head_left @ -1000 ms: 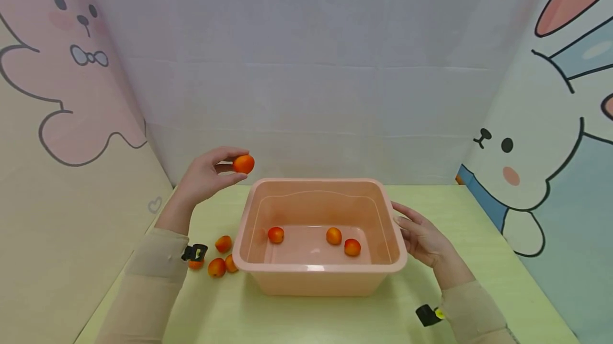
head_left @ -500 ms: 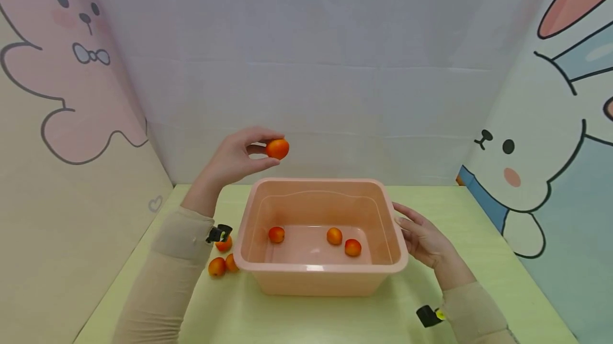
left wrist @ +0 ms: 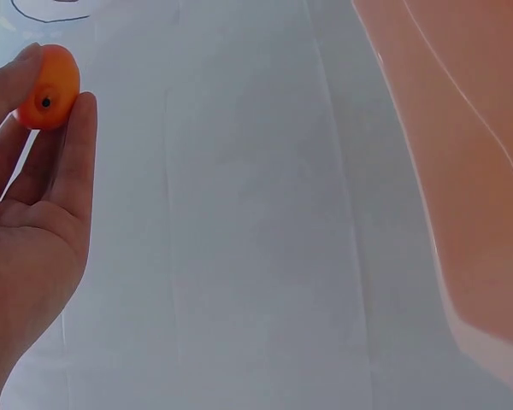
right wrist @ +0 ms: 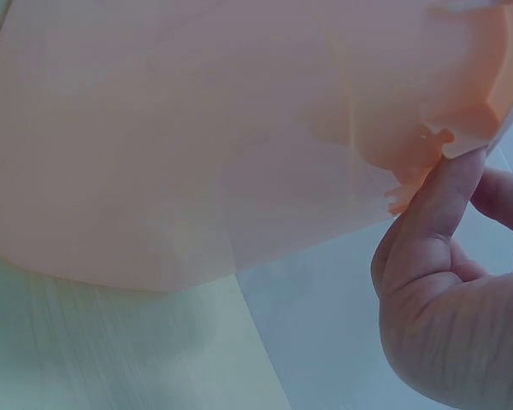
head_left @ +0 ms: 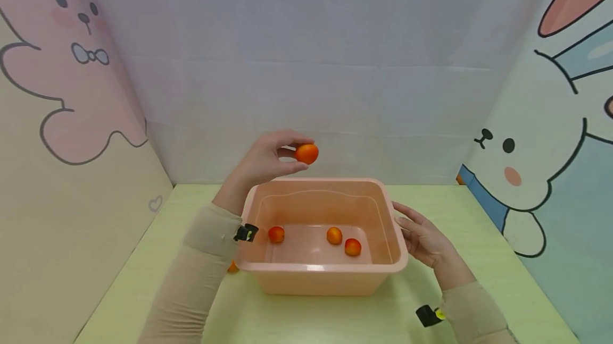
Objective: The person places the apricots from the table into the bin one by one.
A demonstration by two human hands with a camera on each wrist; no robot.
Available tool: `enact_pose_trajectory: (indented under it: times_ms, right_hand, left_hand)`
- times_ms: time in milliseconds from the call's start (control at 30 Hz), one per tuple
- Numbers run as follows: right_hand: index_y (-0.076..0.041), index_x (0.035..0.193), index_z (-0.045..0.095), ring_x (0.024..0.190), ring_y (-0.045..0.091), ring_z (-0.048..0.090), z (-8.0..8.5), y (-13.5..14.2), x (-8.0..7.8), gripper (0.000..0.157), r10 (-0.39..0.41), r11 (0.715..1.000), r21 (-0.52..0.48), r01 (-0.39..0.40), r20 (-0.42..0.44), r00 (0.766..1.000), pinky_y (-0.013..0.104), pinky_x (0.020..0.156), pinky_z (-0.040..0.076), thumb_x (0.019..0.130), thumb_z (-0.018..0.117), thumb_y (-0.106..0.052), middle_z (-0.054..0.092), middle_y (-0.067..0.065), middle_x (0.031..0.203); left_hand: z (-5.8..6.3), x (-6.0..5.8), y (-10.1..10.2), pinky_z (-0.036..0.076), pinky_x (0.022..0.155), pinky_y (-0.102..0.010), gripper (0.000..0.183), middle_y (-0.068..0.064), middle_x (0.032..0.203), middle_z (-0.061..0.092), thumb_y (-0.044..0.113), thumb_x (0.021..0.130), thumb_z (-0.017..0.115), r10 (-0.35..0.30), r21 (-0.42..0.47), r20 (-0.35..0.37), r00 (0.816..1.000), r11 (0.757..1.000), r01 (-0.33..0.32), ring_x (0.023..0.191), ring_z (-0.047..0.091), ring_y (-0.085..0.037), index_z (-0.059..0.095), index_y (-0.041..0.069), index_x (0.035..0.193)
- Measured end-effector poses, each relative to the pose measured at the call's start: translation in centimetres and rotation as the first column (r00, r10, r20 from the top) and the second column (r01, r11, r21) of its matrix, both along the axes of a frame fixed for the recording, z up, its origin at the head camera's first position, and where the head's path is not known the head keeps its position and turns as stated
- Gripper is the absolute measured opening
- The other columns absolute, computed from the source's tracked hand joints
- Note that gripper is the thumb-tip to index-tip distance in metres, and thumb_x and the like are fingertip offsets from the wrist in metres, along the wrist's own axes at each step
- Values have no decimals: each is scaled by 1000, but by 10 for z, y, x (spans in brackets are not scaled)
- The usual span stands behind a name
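The left hand [head_left: 270, 158] pinches an orange fruit [head_left: 307, 153] between its thumb and fingertips, holding it up off the table [head_left: 311, 317]. The fruit sits at the very tips, so most of its smooth skin shows past them; the left wrist view shows a small dark spot on the end turned to that camera, and the pinching fingers fairly straight. Below this hand and a little nearer the person stands a pink tub [head_left: 316, 268], apart from both the hand and the held fruit. The right hand [head_left: 426, 240] is at the tub's other side, well apart from the left hand, its fingers bent and touching the rim from outside; whether they pinch the rim or only rest against it, I cannot tell. Three fruits lie on the tub floor, between the hands: the first fruit [head_left: 276, 234] below the left hand and near its wrist, the second fruit [head_left: 334, 235] farther toward the right hand, and the third fruit [head_left: 353, 246] nearest the right hand. A fourth fruit [head_left: 232, 267], mostly hidden by the left sleeve [head_left: 193, 264], lies outside the tub, below the left wrist. Beyond the left hand hangs a pale, creased sheet [head_left: 306, 57].
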State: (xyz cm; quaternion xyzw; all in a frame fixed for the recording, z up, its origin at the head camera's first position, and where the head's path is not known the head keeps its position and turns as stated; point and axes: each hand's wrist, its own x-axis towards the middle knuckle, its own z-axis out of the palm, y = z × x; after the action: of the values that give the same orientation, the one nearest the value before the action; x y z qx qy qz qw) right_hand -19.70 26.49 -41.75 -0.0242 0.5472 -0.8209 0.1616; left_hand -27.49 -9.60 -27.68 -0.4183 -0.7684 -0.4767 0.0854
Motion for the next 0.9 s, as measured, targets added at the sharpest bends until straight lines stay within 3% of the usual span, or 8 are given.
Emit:
enact_pose_trajectory:
  times_ms: [367,600,733,900]
  right_hand:
    - [-29,122,64,85,12,69,-1,1,-1,26,-6,1000,3,6,4,1000,26,73,58,104,52,-14,71,0,107]
    - [-28,123,64,84,12,69,-2,3,-1,27,2,1000,-14,-2,-9,1000,25,71,58,105,51,-13,71,0,107]
    - [-28,122,64,86,12,69,-2,2,-2,26,-3,1000,-15,3,10,1000,27,74,58,104,52,-13,71,0,108]
    - [-28,123,64,86,13,69,-1,2,-1,26,-5,1000,-9,5,11,1000,28,75,58,104,52,-13,71,1,109]
  left_hand:
    - [-17,-12,30,55,87,-29,44,-7,118,65,-1,83,76,-23,-56,139,990,998,31,104,62,-21,66,0,126]
    - [-31,-19,49,55,87,-28,45,-3,118,63,4,85,77,13,-121,270,963,992,20,102,65,-23,66,8,128]
    - [-40,-20,56,55,86,-26,45,-4,119,63,4,85,77,11,-180,298,954,983,45,103,64,-21,65,7,129]
    - [-49,-22,63,54,86,-25,45,-4,122,63,4,85,77,-25,-225,266,964,970,87,106,61,-20,65,6,129]
